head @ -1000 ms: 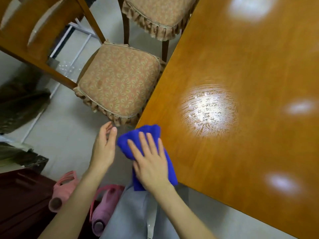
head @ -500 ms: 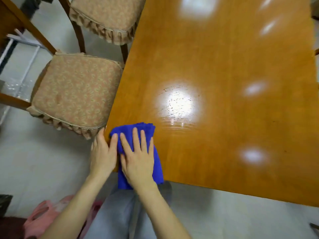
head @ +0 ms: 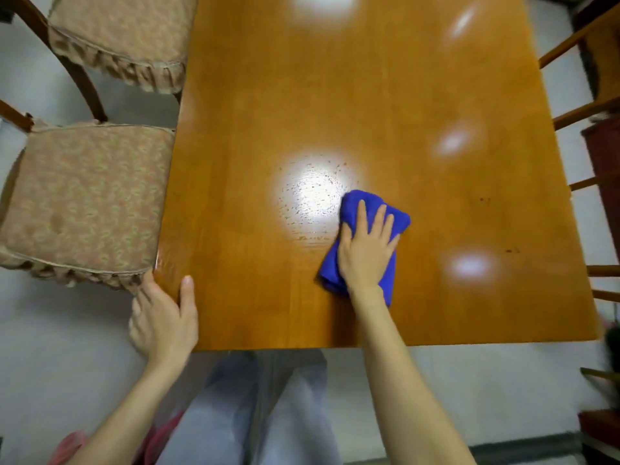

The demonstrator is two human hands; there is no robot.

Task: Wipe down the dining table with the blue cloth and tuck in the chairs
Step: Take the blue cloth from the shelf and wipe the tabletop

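Observation:
The orange wooden dining table [head: 352, 95] fills the middle of the head view. A folded blue cloth [head: 389, 216] lies on it a little right of centre, near the front. My right hand [head: 367, 250] presses flat on the cloth, fingers spread. My left hand [head: 164, 317] grips the table's front left corner, thumb on top. A cushioned chair [head: 84, 203] stands at the table's left side, its seat against the edge. A second cushioned chair [head: 120, 35] stands beyond it.
A bright wet patch [head: 312, 196] glints just left of the cloth. Wooden chair rails [head: 590, 112] show past the table's right edge. Pale floor [head: 67, 347] and my grey trousers [head: 255, 414] lie below. Something pink [head: 67, 448] sits at the bottom left.
My right hand slid the cloth from the front left corner rightward and inward onto the tabletop. My left hand left the cloth's side and took hold of the corner. My view shifted right.

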